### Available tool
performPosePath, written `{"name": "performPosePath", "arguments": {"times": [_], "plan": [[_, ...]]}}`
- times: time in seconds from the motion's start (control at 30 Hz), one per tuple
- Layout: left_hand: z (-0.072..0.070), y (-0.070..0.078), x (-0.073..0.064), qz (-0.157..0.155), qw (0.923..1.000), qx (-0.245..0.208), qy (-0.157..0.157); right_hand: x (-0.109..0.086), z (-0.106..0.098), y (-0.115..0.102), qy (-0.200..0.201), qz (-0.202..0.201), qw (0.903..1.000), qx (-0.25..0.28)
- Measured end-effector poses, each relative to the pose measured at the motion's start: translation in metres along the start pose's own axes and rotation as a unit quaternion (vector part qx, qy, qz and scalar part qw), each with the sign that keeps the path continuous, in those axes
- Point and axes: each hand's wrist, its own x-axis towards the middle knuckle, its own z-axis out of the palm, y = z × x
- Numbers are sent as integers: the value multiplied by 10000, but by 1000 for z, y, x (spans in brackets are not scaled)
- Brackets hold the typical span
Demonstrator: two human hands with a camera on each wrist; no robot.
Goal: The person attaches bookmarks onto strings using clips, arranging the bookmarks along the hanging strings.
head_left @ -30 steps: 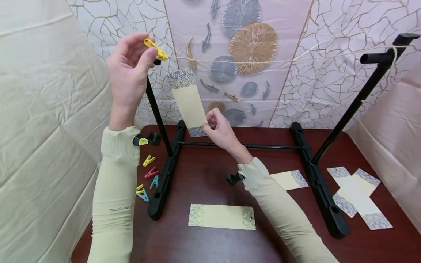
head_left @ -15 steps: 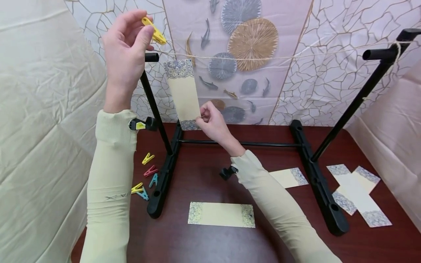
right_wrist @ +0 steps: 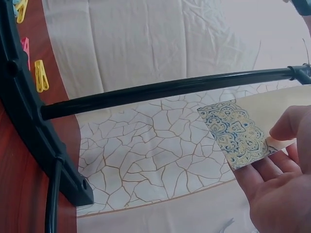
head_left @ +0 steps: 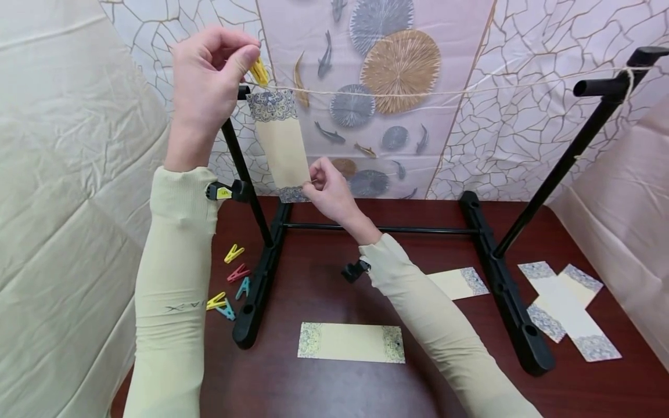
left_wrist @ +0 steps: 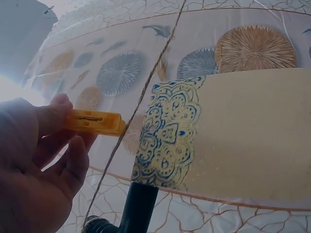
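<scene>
The far left card is cream with lacy blue bands at its ends, the raised peg yellow, the string beige, and the near card and the cards at right repeat bluish patterned ends on cream or whitish middles. Loose pegs at left are yellow, pinkish red and light blue, the table dark reddish brown, the stand black. The far cloth is pale pink with grey and gold discs and fish, between white panels with gold crackle lines
</scene>
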Motion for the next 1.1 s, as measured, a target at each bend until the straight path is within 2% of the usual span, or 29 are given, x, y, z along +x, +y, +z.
{"name": "performPosePath", "arguments": {"times": [0.17, 0.4, 0.6, 0.93, 1.1], "plan": [[3, -6, 3, 107, 9994, 324, 20, 0, 1, -1, -19, 5, 10000, 5], [6, -17, 9, 246, 9996, 168, -33, 2, 1, 0, 11, -90, 9999, -73], [7, -21, 9, 75, 9988, 485, -78, 4, 1, -2, 98, -160, 9998, -105], [6, -13, 3, -274, 9918, 1179, -415, 4, 3, -5, 10, -28, 10000, -4], [5, -11, 3, -363, 9901, 1268, -472, 4, 5, -7, 12, 58, 10000, 17]]}}
